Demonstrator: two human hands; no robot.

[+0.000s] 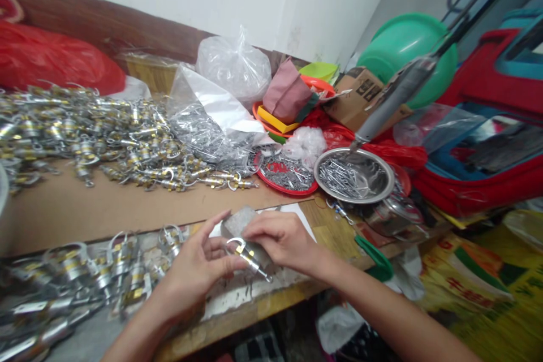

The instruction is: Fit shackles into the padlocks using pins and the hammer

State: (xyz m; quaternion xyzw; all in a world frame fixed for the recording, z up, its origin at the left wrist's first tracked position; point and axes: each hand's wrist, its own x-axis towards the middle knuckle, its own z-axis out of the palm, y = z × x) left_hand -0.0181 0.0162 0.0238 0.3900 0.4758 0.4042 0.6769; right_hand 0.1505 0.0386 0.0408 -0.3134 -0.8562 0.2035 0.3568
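Note:
My left hand pinches a small metal hook fitting between thumb and fingers. It has a curved silver hook at one end, yellow metal bits in the middle and a thin pin at the other. Beside it my right hand is closed, its fingertips bunched close to the hook; what they hold is hidden. Behind and under the hands stands a grey metal block on a pale sheet at the bench edge. Left of my left hand lie several similar fittings.
A big heap of fittings covers the back left of the bench. Small metal parts fill a red tray and a steel bowl. A grey-handled lever slants over the bowl. A green basin leans behind.

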